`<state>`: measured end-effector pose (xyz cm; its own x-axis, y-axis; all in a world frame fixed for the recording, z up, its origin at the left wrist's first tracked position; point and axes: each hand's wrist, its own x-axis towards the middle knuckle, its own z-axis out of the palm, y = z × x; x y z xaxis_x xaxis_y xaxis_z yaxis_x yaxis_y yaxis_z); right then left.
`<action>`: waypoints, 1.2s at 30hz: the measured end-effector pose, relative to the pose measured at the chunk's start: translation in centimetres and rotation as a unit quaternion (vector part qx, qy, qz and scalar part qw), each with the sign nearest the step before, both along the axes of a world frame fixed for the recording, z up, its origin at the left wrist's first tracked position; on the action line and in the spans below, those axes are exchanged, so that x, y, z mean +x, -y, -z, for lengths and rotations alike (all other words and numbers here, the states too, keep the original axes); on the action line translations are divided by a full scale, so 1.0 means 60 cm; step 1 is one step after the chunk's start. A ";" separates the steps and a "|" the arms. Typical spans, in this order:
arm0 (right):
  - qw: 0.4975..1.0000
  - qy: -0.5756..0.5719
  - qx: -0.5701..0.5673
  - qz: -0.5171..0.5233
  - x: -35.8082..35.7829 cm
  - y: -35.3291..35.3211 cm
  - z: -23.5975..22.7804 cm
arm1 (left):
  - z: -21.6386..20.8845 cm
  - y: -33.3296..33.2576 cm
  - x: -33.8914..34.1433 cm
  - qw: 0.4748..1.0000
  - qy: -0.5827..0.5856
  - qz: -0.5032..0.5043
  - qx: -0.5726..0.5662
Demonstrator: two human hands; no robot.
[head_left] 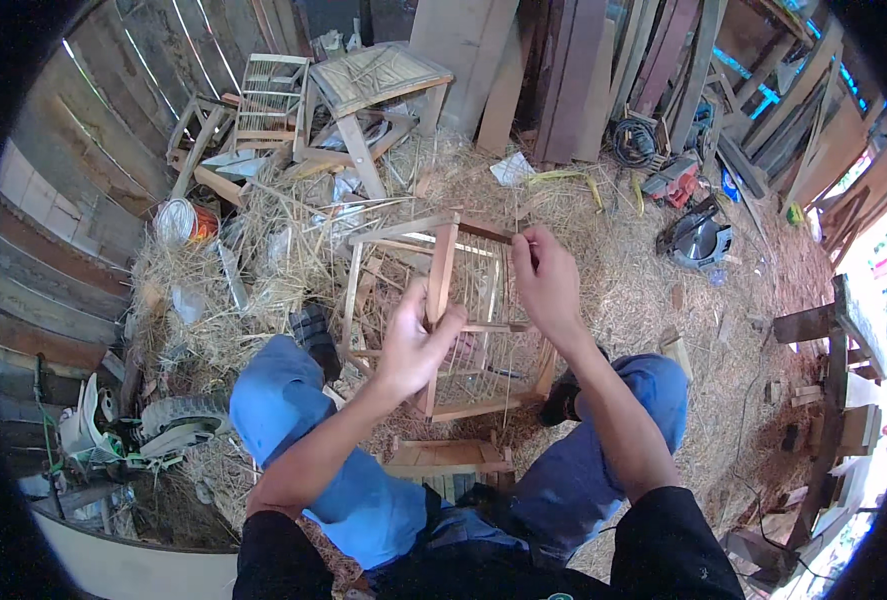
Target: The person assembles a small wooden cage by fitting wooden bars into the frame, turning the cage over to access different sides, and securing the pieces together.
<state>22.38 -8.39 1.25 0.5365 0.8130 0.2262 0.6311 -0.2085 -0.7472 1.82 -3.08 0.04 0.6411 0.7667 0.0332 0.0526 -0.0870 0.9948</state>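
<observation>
A wooden stool-like frame (453, 411) stands between my knees, with thin pale strands strung across it. My left hand (413, 338) is closed around one of its legs, a light wooden post (442, 275), thumb on the near side. My right hand (546, 280) is at the right end of the frame's dark top rail (485, 231). Its fingers are curled and pinched together; what lies between them is too small to make out. The frame's lower parts are partly hidden behind my left hand.
Straw and shavings cover the ground. At the back left stand a small wooden table (378, 78) and a slatted chair (271, 100). A paint bucket (183, 221) sits at the left, a circular saw (696, 238) at the right. Planks (573, 80) lean behind; a bench (831, 400) edges the right.
</observation>
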 end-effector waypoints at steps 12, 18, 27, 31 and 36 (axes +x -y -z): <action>0.992 0.045 0.021 -0.120 -0.018 0.013 -0.016 | -0.014 -0.028 -0.003 0.972 0.132 -0.055 -0.185; 0.992 0.038 -0.025 -0.118 -0.019 0.018 -0.011 | -0.023 -0.024 -0.004 0.978 0.116 -0.062 -0.159; 0.998 0.062 0.006 0.008 -0.003 0.005 -0.006 | -0.029 0.008 -0.001 0.998 0.014 0.008 -0.069; 0.996 0.025 0.043 0.074 0.029 -0.006 -0.019 | -0.025 0.018 0.000 0.999 -0.014 0.038 -0.013; 0.998 -0.024 0.033 0.050 0.023 0.000 -0.037 | -0.025 0.002 -0.010 0.993 0.019 0.015 -0.116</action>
<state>23.75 -8.41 3.46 0.6259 0.7390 0.2492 0.5726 -0.2184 -0.7902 1.23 -3.22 1.53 0.6652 0.7375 -0.1167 0.0149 0.1431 0.9896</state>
